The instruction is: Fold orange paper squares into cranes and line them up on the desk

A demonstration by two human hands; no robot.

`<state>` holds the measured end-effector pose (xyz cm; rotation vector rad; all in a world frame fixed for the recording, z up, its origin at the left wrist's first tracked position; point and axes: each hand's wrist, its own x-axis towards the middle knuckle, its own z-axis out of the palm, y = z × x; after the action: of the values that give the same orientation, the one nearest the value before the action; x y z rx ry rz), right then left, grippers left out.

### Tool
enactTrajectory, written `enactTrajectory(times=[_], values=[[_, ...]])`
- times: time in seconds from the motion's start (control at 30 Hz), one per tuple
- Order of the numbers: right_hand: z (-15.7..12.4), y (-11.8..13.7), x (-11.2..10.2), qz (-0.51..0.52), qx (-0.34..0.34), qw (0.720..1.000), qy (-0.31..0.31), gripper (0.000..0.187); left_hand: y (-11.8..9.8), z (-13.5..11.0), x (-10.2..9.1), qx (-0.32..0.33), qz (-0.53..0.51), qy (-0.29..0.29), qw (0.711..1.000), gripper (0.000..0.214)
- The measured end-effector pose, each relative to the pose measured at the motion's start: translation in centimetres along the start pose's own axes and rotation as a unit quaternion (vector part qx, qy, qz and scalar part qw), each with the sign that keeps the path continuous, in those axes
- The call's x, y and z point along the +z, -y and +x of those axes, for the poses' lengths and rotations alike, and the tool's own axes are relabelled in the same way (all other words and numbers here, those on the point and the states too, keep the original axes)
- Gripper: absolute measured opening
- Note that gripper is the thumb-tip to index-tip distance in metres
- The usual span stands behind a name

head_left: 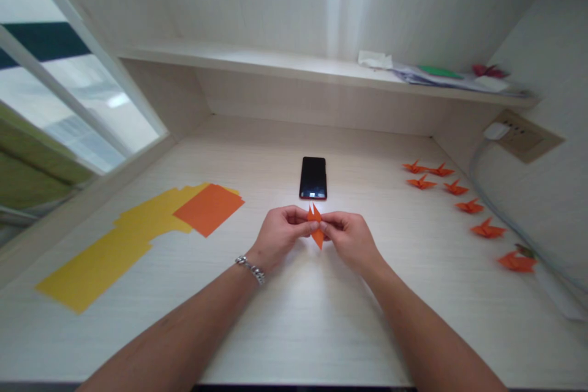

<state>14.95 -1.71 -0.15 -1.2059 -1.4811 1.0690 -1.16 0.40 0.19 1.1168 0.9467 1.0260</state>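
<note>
Between my two hands is a small piece of folded orange origami paper, with two narrow points upward and one wider point downward. My left hand pinches its left side between thumb and fingers; a silver chain bracelet circles that wrist. From the other side, my right hand pinches the same paper, also closed. Both hands are just above the desk, in front of a black phone. The fingertips hide part of the folds.
Yellow paper sheets and orange square sheets lie at left. Several folded orange paper cranes line the right side, beside a grey cable running from a wall socket. A shelf with papers spans the back.
</note>
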Motion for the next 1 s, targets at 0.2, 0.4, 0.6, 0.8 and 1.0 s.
enactTrajectory(times=[0.2, 0.4, 0.6, 0.8, 1.0], values=[[-0.2, 0.4, 0.2, -0.028, -0.025, 0.999, 0.009, 0.023, 0.3, 0.1, 0.1, -0.014, -0.031, -0.018, 0.999, 0.025], [-0.3, 0.3, 1.1, 0.023, -0.008, 0.997, -0.069, 0.021, 0.6, 0.2, 0.2, 0.009, -0.06, -0.036, 0.998, 0.022], [-0.2, 0.2, 1.3, 0.023, -0.001, 0.992, -0.127, 0.013, 0.3, 0.1, 0.6, 0.013, -0.067, -0.04, 0.997, 0.02], [-0.1, 0.4, 1.0, 0.0, 0.006, 0.993, -0.119, 0.014, 0.4, 0.0, 0.7, 0.012, -0.066, -0.033, 0.997, 0.02], [-0.1, 0.6, 0.4, -0.06, 0.01, 0.994, -0.091, 0.012, 0.4, 0.0, 0.6, 0.011, -0.034, 0.007, 0.999, 0.019]])
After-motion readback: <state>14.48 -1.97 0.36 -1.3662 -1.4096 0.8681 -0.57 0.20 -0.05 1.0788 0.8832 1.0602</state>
